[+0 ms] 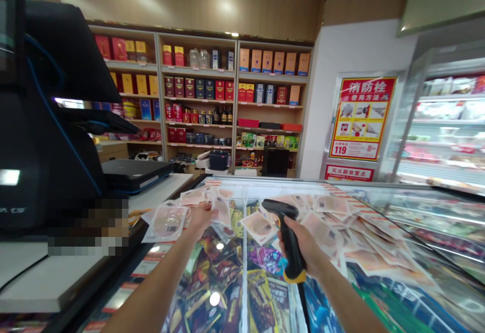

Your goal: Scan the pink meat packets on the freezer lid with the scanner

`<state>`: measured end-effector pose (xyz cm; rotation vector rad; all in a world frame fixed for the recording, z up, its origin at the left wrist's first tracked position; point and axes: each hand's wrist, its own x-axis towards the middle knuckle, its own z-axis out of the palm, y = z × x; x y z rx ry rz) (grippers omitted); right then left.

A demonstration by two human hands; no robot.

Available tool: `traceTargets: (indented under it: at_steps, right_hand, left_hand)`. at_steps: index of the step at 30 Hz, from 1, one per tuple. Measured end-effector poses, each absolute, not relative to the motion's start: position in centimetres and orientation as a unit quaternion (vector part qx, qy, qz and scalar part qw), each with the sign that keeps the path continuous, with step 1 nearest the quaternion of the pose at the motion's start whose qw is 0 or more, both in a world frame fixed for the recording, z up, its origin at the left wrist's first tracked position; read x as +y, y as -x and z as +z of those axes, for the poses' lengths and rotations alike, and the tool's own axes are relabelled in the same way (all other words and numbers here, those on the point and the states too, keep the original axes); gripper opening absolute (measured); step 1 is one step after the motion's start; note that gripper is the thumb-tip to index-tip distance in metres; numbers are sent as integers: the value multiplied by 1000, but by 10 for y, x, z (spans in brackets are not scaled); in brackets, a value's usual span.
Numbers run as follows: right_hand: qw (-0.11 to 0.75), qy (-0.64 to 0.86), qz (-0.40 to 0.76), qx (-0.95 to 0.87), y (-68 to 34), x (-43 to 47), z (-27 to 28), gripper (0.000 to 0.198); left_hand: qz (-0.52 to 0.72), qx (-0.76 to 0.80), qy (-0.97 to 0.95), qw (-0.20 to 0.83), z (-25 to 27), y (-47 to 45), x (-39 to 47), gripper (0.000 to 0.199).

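Note:
My right hand [307, 246] is wrapped round the handle of a black and yellow barcode scanner [291, 247], its cable hanging down toward me. Just left of the scanner's head lies a flat clear packet [259, 227] with a pinkish round inside and a barcode label. My left hand [200, 218] is closed at the edge of another flat packet [223, 209]; its fingertips are partly hidden. Beside that wrist are more such packets [166, 222]. A large overlapping pile of packets [373, 242] spreads to the right of the scanner. All rest on a glass-topped freezer [244, 272].
Wrapped ice creams [215, 267] show through the glass. A black checkout machine [56, 105] stands on the white counter [49, 277] at left. Shelves of boxed goods [200, 88] line the back wall. At right are a red fire-hydrant sign [361, 115] and a lit display fridge [450, 131].

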<state>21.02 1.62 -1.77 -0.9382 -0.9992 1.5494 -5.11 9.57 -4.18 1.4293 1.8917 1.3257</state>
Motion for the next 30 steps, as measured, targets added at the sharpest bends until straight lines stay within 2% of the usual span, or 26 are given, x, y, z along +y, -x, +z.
traceTargets:
  at_steps: [8,19,25,30]
  right_hand:
    - [498,360,641,-459,-210,7,-11,32]
    - [524,354,655,-414,-215,10,-7,30]
    - [584,376,615,-374,-238,22,-3,26]
    - [610,366,620,-332,-254,27,0,22]
  left_hand:
    - [547,584,-547,247,-37,19,110,11]
    - [571,582,-503,286,-39,5,113,8]
    - [537,613,-472,337,-42,-12,100,5]
    - [462,642,-478,381,-54,-33,90,16]
